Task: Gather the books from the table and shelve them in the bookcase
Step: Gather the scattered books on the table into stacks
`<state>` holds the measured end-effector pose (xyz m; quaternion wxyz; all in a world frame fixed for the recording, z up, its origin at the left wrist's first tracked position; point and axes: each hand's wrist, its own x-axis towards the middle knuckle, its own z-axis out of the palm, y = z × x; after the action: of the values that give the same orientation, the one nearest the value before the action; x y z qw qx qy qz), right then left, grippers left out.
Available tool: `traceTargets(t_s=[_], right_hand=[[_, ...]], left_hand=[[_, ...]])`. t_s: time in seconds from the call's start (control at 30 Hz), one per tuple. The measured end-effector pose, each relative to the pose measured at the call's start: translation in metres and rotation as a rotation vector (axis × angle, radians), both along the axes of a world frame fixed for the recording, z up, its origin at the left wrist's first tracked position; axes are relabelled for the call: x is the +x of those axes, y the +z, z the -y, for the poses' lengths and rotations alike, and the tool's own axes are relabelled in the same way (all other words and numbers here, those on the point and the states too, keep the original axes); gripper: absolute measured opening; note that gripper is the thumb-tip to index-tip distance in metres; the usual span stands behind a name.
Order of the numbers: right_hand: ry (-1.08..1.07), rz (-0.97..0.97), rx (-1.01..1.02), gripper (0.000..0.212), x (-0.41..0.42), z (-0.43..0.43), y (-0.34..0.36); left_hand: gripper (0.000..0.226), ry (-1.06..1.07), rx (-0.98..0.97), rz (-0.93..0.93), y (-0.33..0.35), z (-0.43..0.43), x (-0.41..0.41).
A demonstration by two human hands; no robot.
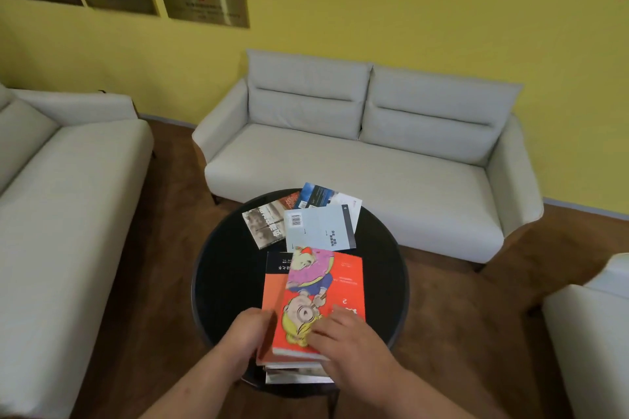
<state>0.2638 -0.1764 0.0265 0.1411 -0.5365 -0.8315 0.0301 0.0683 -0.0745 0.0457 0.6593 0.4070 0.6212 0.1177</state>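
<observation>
round black table (221, 282) | stack with red cartoon-cover book (323, 296) on top at near edge | left hand (246, 333) grips stack's left side | right hand (343, 337) flat on cover | pale blue book (318, 230) at table's far side

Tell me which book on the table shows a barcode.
The pale blue book, mid-table just beyond the red cartoon book under the hands. Its barcode sits at its top-left corner; the other books show none.

2 hands (252, 333), 3 sofas (357, 160)
</observation>
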Motion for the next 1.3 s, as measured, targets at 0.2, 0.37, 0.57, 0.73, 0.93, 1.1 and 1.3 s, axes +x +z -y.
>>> traceTargets(t_s=[0.2,0.37,0.57,0.73,0.93,1.1,1.3], right_hand=[[-0.043,-0.092,-0.300,0.056,-0.003,0.003,0.002],[-0.746,-0.700,-0.526,0.045,0.001,-0.015,0.014],[-0.768,-0.885,-0.719,0.048,0.004,-0.031,0.004],[-0.871,-1.364,-0.964,0.062,0.004,-0.036,0.009],[-0.927,-1.453,-0.967,0.050,-0.003,-0.038,0.005],[-0.949,-1.437,-0.990,0.051,0.002,-0.040,0.003],[-0.927,-1.418,-0.978,0.045,0.002,-0.034,-0.012]], left_hand=[[0.042,-0.028,0.007,0.012,0.001,-0.004,-0.001],[0.035,-0.018,0.113,0.042,0.004,0.001,0.009],[0.045,-0.010,0.031,0.165,0.010,-0.003,0.010],[0.025,0.111,-0.121,0.311,0.005,-0.009,0.009],[0.036,0.105,-0.106,0.304,-0.006,-0.007,0.019],[0.037,0.078,-0.051,0.252,-0.012,-0.009,0.022],[0.039,0.006,0.013,0.234,-0.013,-0.011,0.022]])
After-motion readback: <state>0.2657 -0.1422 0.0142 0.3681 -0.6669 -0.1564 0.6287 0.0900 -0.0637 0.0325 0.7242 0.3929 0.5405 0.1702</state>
